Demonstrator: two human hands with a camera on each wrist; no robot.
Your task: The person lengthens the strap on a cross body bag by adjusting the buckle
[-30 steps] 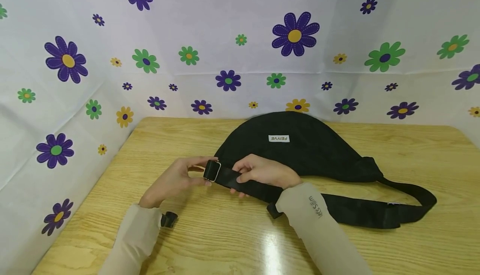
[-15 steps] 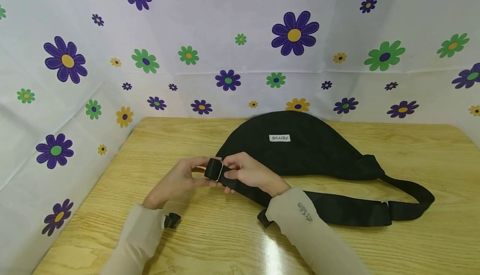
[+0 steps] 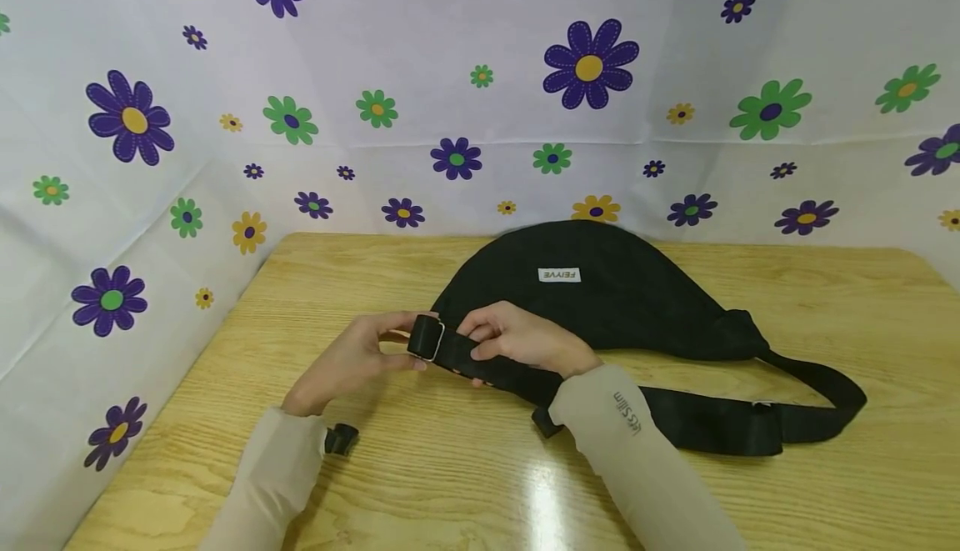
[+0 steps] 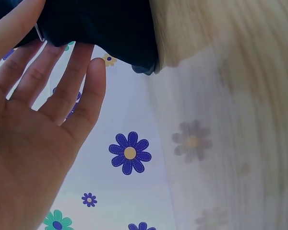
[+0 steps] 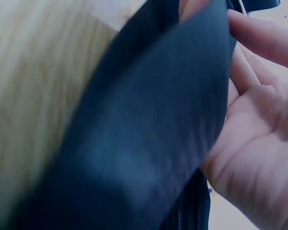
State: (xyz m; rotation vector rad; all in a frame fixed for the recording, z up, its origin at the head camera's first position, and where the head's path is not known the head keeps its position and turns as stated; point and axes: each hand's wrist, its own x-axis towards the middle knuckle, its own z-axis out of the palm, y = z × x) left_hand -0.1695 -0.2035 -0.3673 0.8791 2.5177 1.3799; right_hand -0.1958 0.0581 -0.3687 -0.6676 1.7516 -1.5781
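Bag: black, soft and crescent-shaped, it (image 3: 615, 309) lay on the wooden table (image 3: 435, 476), domed edge far, longer edge near.
Patch: a small white patch (image 3: 559, 275) read FEIYVE, upside down from where I looked.
Strap: wide, black and flat, it (image 3: 712, 423) left the bag's right end, curved near, then ran left to my grip.
Right-hand fitting: a metal piece (image 3: 762, 403) showed on the strap's far edge.
Silver frame: this (image 3: 439, 343) stood tilted around the strap, against a black loop (image 3: 424, 337) on its left.
Left hand: mine (image 3: 348, 359) pinched the loop.
Right hand: mine (image 3: 528, 338) pinched the strap, thumb on top.
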